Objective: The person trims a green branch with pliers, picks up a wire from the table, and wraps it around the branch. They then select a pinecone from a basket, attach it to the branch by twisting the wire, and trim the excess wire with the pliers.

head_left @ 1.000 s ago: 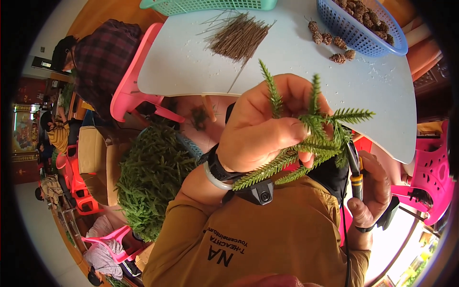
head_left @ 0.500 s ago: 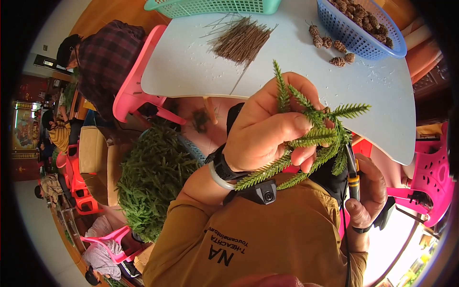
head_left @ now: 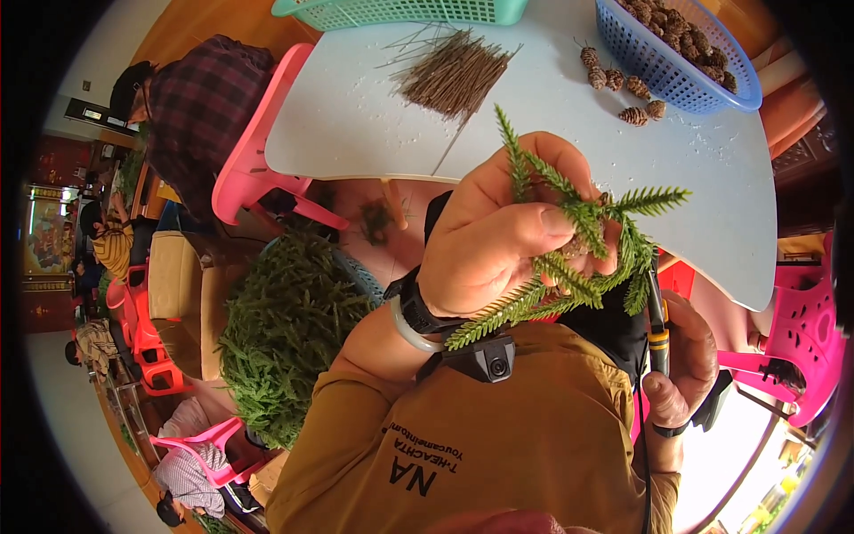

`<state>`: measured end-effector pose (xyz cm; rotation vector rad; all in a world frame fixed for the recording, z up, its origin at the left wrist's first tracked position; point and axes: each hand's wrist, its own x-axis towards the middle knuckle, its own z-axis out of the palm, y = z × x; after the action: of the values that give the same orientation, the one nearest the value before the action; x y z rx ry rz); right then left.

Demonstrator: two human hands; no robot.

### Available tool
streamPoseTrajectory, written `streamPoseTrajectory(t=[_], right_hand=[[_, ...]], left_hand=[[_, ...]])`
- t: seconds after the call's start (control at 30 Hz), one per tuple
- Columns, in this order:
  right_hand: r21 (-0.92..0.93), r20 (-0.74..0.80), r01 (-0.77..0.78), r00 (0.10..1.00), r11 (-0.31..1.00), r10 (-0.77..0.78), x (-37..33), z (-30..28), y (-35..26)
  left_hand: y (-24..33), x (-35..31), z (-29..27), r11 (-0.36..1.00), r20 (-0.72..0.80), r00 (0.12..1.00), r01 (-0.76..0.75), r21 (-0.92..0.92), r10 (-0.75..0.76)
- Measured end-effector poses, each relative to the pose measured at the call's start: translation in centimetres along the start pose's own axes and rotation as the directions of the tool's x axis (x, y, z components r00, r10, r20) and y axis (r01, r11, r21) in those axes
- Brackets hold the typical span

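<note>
My left hand [head_left: 516,231], with a dark watch and a pale bangle at its wrist, pinches a green artificial pine sprig [head_left: 654,203] between thumb and fingers. Its needled branches fan out on both sides of the hand. A brownish, scaly bit, perhaps a pine cone, shows between the fingers, mostly covered. Lower and to the right, my right hand [head_left: 685,356] is closed around a slim tool [head_left: 658,341] with a black and yellow handle. The tool's upper end reaches just below the sprig; its exact kind cannot be made out.
On the white table [head_left: 356,133] lie a pile of brown wire stems [head_left: 452,76] and several loose pine cones [head_left: 633,116]. A blue basket [head_left: 685,76] of cones and a green basket [head_left: 400,11] stand there. Heaped greenery [head_left: 289,329] fills a basket at left. People sit beyond.
My left hand has turned the sprig slightly, and more of the brownish bit shows between its fingers. My right hand keeps its grip on the tool, nearly still.
</note>
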<state>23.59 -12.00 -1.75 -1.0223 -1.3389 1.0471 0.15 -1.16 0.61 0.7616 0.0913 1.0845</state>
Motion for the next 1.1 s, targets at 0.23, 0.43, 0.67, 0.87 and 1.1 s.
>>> streamPoseTrajectory(t=[0.23, 0.43, 0.67, 0.87, 1.1], right_hand=[[-0.003, -0.003, -0.004, 1.0, 1.0, 0.004, 0.3, 0.2, 0.1], [-0.005, 0.01, -0.028, 1.0, 1.0, 0.028, 0.1, 0.6, 0.1], [-0.011, 0.005, -0.031, 1.0, 0.999, 0.031, -0.2, 1.0, -0.1], [-0.011, -0.009, -0.044, 0.999, 0.999, 0.044, -0.4, 1.4, -0.6], [-0.03, -0.002, -0.02, 1.0, 0.999, 0.02, 0.2, 1.3, -3.4]], left_hand=[[0.3, 0.1, -0.6, 0.995, -0.011, 1.0, 0.0, -0.095, -0.001], [0.2, 0.1, -0.8, 0.988, -0.007, 0.988, -0.152, 0.004, 0.152], [0.4, 0.2, -1.0, 0.983, -0.007, 0.983, -0.185, 0.008, 0.185], [1.2, 0.1, -0.9, 0.963, 0.021, 0.976, -0.21, -0.171, 0.217], [5.3, 0.1, 1.6, 0.889, -0.001, 0.983, -0.169, -0.425, 0.186]])
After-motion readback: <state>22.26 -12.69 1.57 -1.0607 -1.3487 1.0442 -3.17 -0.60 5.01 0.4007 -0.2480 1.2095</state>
